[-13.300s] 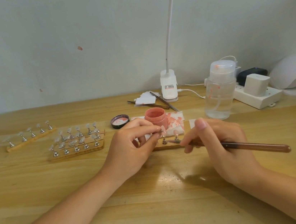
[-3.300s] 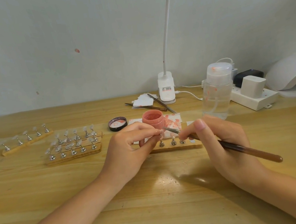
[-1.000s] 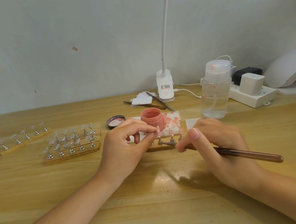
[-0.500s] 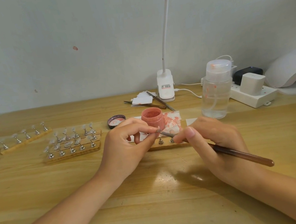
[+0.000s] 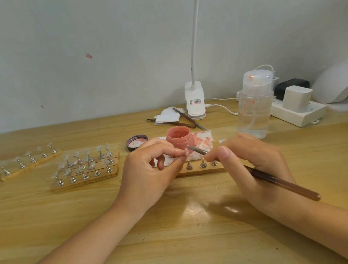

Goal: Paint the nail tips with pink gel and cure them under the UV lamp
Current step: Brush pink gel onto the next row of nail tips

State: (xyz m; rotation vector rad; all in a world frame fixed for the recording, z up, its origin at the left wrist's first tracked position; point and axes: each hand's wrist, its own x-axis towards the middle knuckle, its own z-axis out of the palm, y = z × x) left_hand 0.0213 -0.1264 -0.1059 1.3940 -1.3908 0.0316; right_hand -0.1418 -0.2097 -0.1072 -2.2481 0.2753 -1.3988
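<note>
Head view, the only one supplied. My left hand (image 5: 150, 175) pinches a small nail tip (image 5: 186, 152) on its metal stand between thumb and forefinger, lifted just above the wooden holder strip (image 5: 198, 171) on the table (image 5: 181, 230); the other fingers are curled loosely beneath. My right hand (image 5: 255, 165) has fingers closed round the brush (image 5: 284, 185) in a pen hold. The brush's long axis runs from lower right, behind that hand, up and left to its metal ferrule, whose end lies at the nail tip; whether the bristles actually touch it I cannot tell. The tip thus lies directly left of the brush end, the left hand being the nearer of the two. The open pink gel jar (image 5: 179, 139) stands just behind both, on a stained paper (image 5: 205, 142), with its lid (image 5: 137, 142) to the left. Three further stands remain on the strip below the brush. Two racks of unpainted tips (image 5: 82, 168) sit well to the left. The UV lamp (image 5: 343, 80) stands far right, apart. Judgement: painting is in hand and curing is not begun.
</note>
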